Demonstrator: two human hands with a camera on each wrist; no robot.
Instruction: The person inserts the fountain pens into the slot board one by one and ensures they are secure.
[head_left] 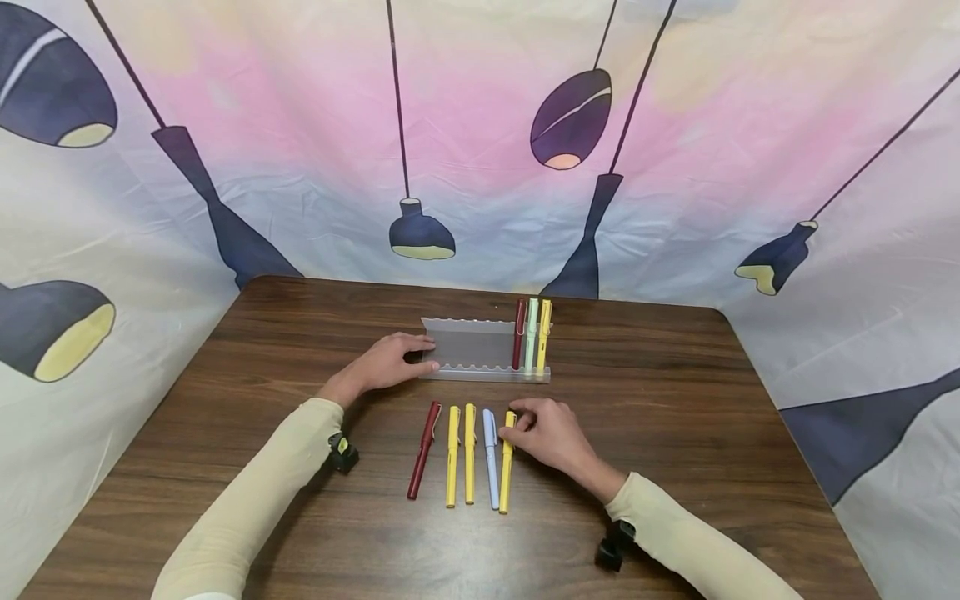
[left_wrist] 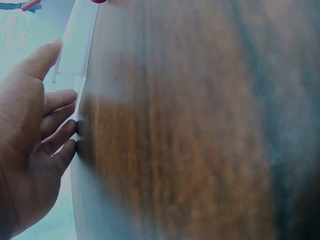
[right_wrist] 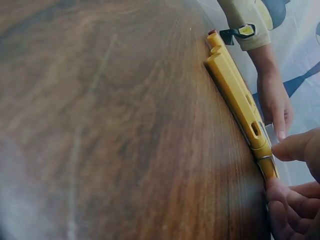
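A clear pen rack (head_left: 472, 346) with scalloped edges stands toward the back of the table. On its left end rest the thumb and fingers of my left hand (head_left: 386, 361), loosely stretched out. Three pens sit upright at the rack's right end: dark red (head_left: 519, 333), mint green (head_left: 532, 333) and yellow (head_left: 544, 333). In front of the rack, my right hand (head_left: 553, 433) pinches the capped end of a yellow pen (head_left: 506, 475) lying on the table. The right wrist view shows thumb and fingers at that pen's cap (right_wrist: 267, 165).
Left of the pinched pen lie a light blue pen (head_left: 491, 467), two more yellow pens (head_left: 452, 458) and a dark red pen (head_left: 423, 454), roughly side by side on the wooden table (head_left: 315, 533). A printed cloth (head_left: 480, 150) hangs behind the table and at its sides.
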